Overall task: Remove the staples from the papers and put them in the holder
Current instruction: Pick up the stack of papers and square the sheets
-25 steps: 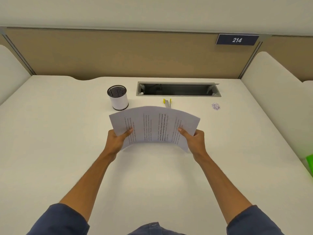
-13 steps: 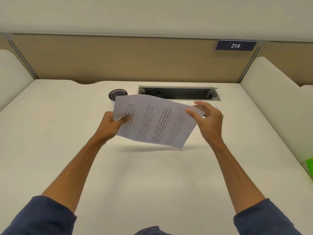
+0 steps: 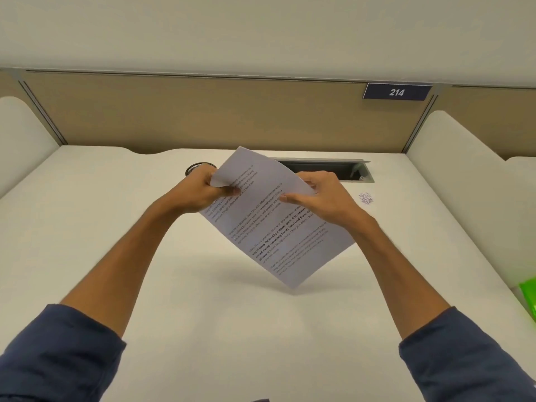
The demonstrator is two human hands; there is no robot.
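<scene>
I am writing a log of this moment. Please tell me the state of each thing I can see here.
papers: lifted off the desk, tilted, held by both hands
left hand: grips the papers' upper corner
right hand: pinches the papers' right edge
holder: upright, mostly hidden
loose staples: small pile on desk
cable tray: lid open

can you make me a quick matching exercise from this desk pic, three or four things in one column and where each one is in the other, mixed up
Things:
1. papers
2. pile of staples
3. green object
4. number sign

Places:
A. on the back partition, upper right
B. held above the desk by the left hand and the right hand
C. at the right edge of the picture
D. loose on the desk, right of the hands

Pairs: 1-B, 2-D, 3-C, 4-A
</scene>
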